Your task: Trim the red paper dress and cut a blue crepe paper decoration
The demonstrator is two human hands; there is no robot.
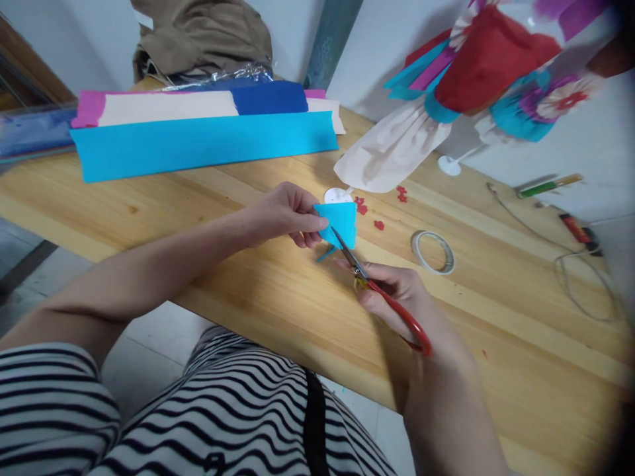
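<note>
Head view showed the left hand (294,213) in a narrow pinch on the left edge of a small blue piece (346,215) — held over the wooden table (268,291), near a white round base (336,194). The right hand (404,294) gripped red-handled scissors (395,307) from below and to the right; their long axis slanted across the piece's lower part — tips towards the left fingertips. How wide the blades stood was unclear.

left hand (297,218): pinches blue paper (343,219) | right hand (397,291): holds red-handled scissors (370,281), blades at paper
</note>
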